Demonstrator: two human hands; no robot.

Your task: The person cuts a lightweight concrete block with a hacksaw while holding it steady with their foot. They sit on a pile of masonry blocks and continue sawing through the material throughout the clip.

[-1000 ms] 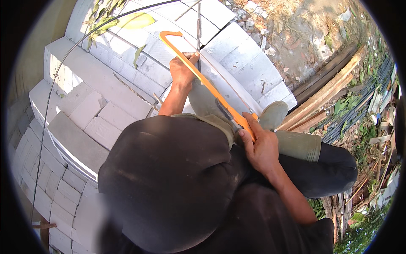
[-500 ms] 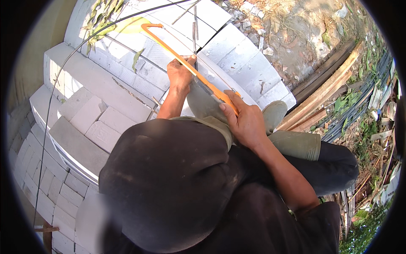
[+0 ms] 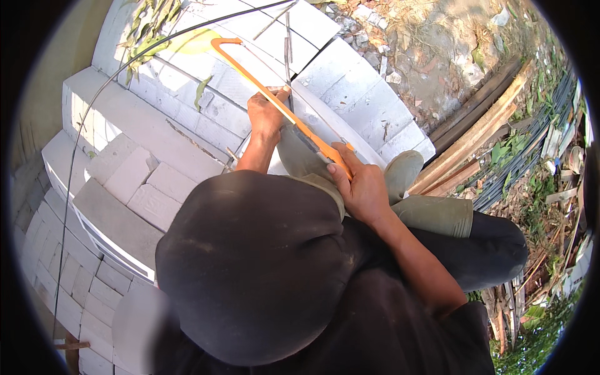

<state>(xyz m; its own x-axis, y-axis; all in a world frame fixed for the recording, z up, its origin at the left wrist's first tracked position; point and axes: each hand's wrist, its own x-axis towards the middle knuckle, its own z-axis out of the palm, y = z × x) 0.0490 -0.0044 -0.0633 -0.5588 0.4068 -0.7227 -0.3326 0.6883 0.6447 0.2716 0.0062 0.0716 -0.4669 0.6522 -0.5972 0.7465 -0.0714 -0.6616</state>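
Observation:
My right hand (image 3: 364, 190) is closed round the handle of a hacksaw (image 3: 265, 92) with an orange frame. The saw slants up to the left, and its thin blade runs along the frame's right side. My left hand (image 3: 267, 117) is closed on a thin dark rod (image 3: 288, 53), with its thumb along the rod. The rod lies across pale blocks (image 3: 353, 81) and passes under the saw by the left fingers. Whether the blade touches the rod cannot be made out. Olive boots (image 3: 303, 153) are beside both hands.
My dark-clothed knee (image 3: 250, 269) fills the lower middle. A black cable (image 3: 100, 94) curves over blocks on the left. Leaves (image 3: 150, 37) lie at the upper left. Wooden planks (image 3: 475, 134) and a bundle of dark rods (image 3: 531, 150) lie right, beside rubble-strewn ground.
The hacksaw and my right hand have shifted very slightly toward me. My left hand keeps its hold on the rod in nearly the same place.

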